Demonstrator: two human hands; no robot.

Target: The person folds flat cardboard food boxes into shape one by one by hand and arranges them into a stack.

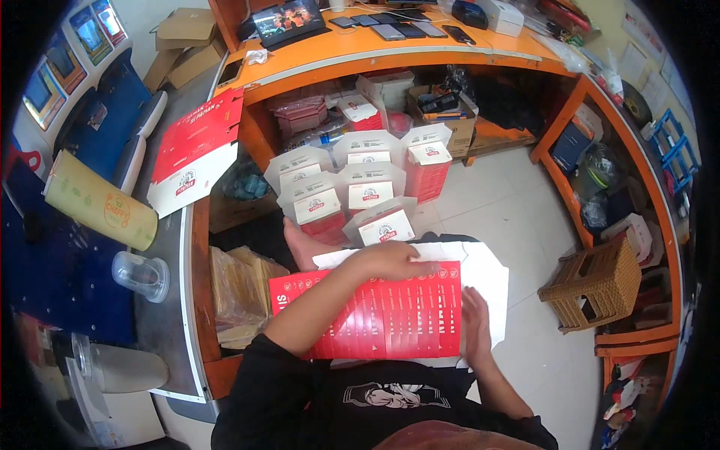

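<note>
A fanned stack of red printed cardboard sheets (375, 322) lies across the person's lap, over white cardboard (487, 274) that shows at its top and right. My left hand (386, 262) reaches across to the stack's upper edge, its fingers bent and closed on the sheets. Against the right edge rests my right hand (474, 322), fingers stretched out, with the palm side toward the stack. Beyond the lap, several red and white boxes with raised flaps (370, 195) stand in rows on the floor. A bare foot (300, 244) shows beside them.
Flat red and white cardboard (199, 150) overhangs the left counter, near a green cup (101, 199) and a clear plastic cup (141, 276). An orange desk (300, 67) with phones and a tablet runs across the back. A wicker basket (592, 285) stands on the right.
</note>
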